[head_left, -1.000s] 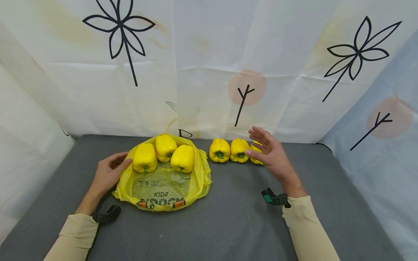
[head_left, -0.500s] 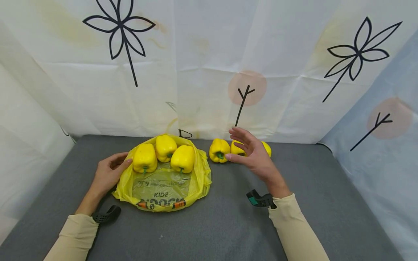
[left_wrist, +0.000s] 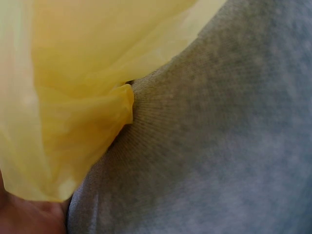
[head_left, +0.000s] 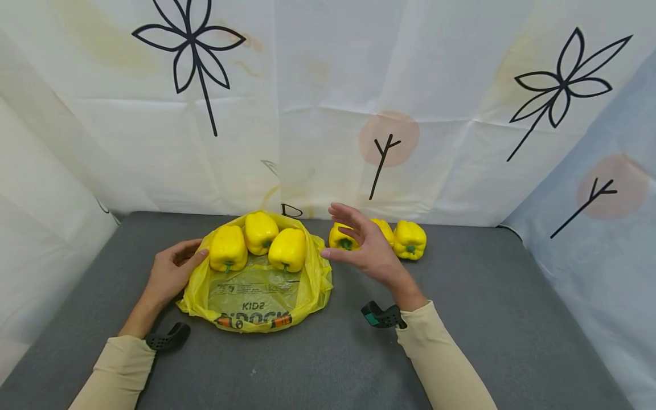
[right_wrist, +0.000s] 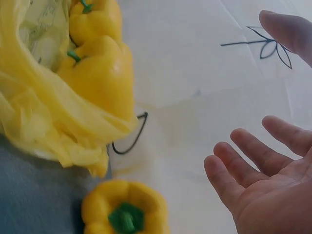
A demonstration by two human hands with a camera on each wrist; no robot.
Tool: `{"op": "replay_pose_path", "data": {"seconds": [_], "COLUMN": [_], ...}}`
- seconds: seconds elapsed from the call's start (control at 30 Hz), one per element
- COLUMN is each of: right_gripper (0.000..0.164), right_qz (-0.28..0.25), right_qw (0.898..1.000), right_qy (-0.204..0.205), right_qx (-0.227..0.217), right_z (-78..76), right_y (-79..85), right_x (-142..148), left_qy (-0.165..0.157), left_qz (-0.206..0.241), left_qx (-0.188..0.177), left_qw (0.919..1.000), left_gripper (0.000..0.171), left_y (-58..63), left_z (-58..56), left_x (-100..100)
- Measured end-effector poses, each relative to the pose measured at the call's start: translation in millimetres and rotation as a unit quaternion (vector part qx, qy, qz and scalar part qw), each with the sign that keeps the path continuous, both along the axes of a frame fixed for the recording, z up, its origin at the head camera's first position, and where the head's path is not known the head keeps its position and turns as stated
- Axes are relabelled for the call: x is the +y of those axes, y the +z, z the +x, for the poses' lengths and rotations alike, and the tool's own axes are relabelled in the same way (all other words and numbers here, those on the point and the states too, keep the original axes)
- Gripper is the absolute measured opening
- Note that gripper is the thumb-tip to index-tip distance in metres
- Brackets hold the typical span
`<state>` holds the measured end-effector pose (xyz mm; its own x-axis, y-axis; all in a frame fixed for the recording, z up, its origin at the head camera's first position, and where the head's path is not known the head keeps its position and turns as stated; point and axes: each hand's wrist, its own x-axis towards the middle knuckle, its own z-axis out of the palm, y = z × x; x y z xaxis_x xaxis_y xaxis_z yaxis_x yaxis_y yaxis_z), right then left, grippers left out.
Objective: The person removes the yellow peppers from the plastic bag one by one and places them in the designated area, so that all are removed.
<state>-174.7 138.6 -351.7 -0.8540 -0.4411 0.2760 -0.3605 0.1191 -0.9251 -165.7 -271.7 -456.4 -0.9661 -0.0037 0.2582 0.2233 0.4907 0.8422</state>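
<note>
A yellow plastic bag (head_left: 319, 276) lies with its mouth spread on the grey table. Inside it are three yellow bell peppers, at the left (head_left: 228, 247), the back (head_left: 260, 230) and the right (head_left: 288, 249). My left hand (head_left: 170, 273) holds the bag's left rim, thumb at the edge; its other fingers are partly hidden. With fingers spread and nothing held, my right hand (head_left: 371, 250) hovers over a row of three more peppers. It partly covers the left pepper (head_left: 338, 236) and the middle pepper (head_left: 386, 230); the right pepper (head_left: 410, 240) shows fully.
The grey table (head_left: 287, 370) ends at the back against a white cloth (head_left: 318, 142) with plant drawings. Similar cloth hangs at both sides. A black band (head_left: 381, 316) sits on the right wrist and another black band (head_left: 168, 337) on the left.
My right hand has moved left along the pepper row, from the right end to over the left pepper. My left hand, the bag and all peppers have stayed put.
</note>
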Motion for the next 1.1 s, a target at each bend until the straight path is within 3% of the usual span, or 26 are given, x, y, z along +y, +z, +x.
{"op": "replay_pose_path", "data": {"seconds": [0.7, 1.1], "right_gripper": [0.088, 0.089], "right_qz": [0.059, 0.081], "right_qw": [0.997, 0.996], "right_qy": [0.017, 0.012], "right_qx": [-0.051, -0.036], "right_z": [-9.9, -17.6], "right_y": [-29.1, -48.6], "right_x": [-51, -59], "left_qy": [0.011, 0.012], "left_qz": [-0.013, -0.011], "left_qx": [-0.006, -0.017], "left_qw": [0.9998, 0.9997], "left_gripper": [0.044, 0.045], "left_y": [-0.2, 0.3], "left_z": [-1.3, -1.5], "left_x": [1, 0]}}
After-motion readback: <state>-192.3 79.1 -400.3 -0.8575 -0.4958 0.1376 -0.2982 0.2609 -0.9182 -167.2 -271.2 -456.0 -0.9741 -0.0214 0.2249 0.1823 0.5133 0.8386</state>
